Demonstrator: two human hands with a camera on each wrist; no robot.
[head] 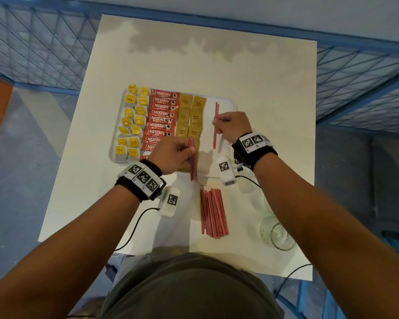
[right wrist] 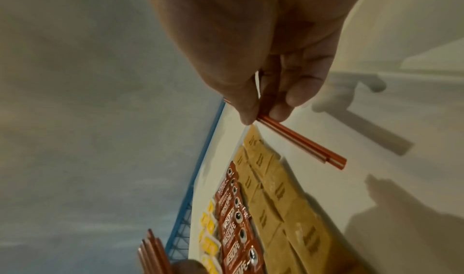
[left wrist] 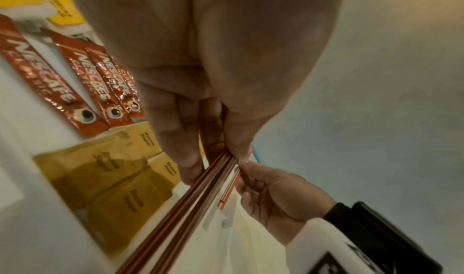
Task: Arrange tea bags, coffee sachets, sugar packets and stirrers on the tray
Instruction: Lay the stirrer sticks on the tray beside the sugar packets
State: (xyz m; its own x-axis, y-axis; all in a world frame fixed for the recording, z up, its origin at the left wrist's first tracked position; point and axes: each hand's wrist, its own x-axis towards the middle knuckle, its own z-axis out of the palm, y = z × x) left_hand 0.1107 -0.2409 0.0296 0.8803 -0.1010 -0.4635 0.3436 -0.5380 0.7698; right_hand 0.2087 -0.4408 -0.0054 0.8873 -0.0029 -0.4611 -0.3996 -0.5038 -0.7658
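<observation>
A white tray holds yellow tea bags at the left, red coffee sachets in the middle and brown sugar packets to their right. My right hand pinches two red-and-white stirrers over the tray's bare right strip; in the right wrist view those stirrers stick out past the fingertips. My left hand grips a small bundle of stirrers over the tray's near edge, and the left wrist view shows this bundle running down from the fingers.
A loose pile of stirrers lies on the white table in front of the tray. A clear glass jar lies on its side at the near right. Blue mesh fencing surrounds the table.
</observation>
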